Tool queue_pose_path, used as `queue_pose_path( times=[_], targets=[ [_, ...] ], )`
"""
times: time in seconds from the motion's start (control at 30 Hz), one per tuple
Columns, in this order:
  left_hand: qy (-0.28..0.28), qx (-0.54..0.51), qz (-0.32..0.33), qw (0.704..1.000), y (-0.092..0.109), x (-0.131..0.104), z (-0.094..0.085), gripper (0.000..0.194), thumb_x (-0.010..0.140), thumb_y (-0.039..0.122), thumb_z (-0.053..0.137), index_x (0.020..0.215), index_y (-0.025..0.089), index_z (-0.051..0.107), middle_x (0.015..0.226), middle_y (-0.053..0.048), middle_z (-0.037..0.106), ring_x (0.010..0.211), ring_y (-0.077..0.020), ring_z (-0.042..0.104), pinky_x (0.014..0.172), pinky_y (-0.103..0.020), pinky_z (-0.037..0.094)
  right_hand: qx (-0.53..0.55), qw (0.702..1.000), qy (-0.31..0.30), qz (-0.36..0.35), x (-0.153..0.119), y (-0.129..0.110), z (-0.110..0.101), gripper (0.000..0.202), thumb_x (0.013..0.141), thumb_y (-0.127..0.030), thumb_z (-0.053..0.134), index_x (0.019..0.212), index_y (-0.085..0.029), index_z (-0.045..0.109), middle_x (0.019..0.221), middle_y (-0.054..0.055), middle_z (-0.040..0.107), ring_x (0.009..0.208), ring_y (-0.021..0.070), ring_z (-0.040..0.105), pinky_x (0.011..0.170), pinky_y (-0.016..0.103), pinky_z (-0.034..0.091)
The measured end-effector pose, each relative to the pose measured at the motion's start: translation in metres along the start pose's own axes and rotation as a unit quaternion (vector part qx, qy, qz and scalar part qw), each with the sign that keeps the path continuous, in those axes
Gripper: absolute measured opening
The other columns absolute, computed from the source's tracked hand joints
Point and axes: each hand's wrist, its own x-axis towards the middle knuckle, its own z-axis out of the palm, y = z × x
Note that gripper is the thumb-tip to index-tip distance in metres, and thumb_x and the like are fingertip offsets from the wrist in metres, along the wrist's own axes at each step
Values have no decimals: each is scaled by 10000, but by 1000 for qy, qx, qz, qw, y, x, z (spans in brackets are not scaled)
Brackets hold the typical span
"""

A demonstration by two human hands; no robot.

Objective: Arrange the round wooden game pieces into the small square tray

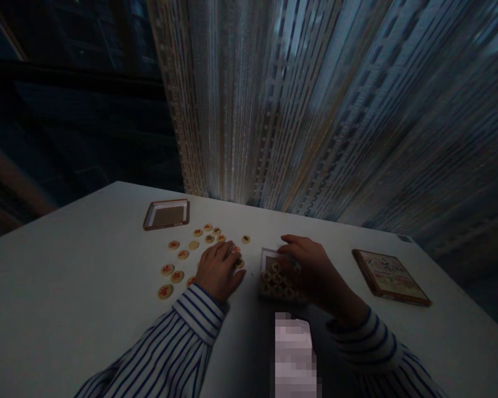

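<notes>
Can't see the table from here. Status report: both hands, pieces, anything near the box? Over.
Left hand at loose round pieces. Right hand over open box, black-marked pieces inside. Blurred-out object just nearside of box.

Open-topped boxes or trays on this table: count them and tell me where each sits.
2: a shallow tray at the far left, and a box of discs, partly hidden by the right hand.

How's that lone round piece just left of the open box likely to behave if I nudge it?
The lone round piece lies flat on the table, so it should slide rather than roll. It looks like a solid disc, so probably stiff, not floppy. Stood on its round edge, it might well roll away.
</notes>
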Motion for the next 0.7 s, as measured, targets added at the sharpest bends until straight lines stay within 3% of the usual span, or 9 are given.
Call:
queue_pose_path(
  times=[0.7],
  targets=[
    [18, 29, 1, 999, -5, 1, 11, 204, 709, 326, 633, 877, 215, 668, 1154, -121, 557, 1073, -316, 478, 847, -475, 419, -27, 999, -20, -1, 2, -10, -3, 195, 782, -211, 516, 957, -173, 593, 1100, 121, 593, 992, 244, 538, 802, 400, 414]
  ],
)
